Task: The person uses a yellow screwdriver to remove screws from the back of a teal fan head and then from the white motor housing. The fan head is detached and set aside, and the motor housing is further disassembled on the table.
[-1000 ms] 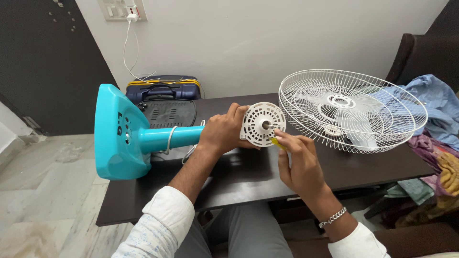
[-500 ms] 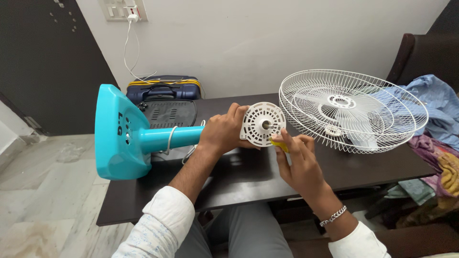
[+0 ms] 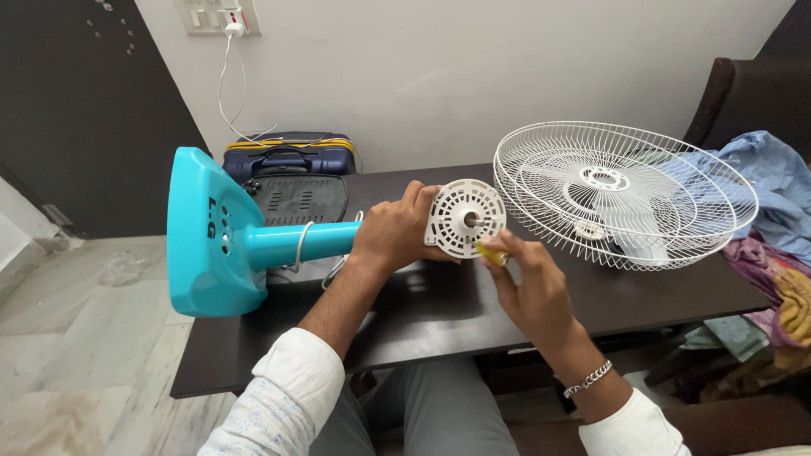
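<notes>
A teal table fan lies on its side on the dark table (image 3: 422, 312), its square base (image 3: 207, 232) at the left and its stem pointing right. My left hand (image 3: 393, 232) grips the fan's motor housing just behind the round white vented motor face (image 3: 465, 218), whose shaft sticks out at the centre. My right hand (image 3: 528, 283) holds a yellow-handled screwdriver (image 3: 492, 252), its tip at the lower right edge of the motor face. A white cord is wound around the stem.
A white wire fan guard (image 3: 621, 190) lies flat at the table's right, blades under it. A dark grille piece (image 3: 300, 198) lies behind the stem. A blue and yellow bag (image 3: 291, 152) stands by the wall. Clothes (image 3: 777, 211) are piled on a chair at right.
My right hand with the screwdriver has shifted slightly at the motor face. The fan and my left hand stay as they were.
</notes>
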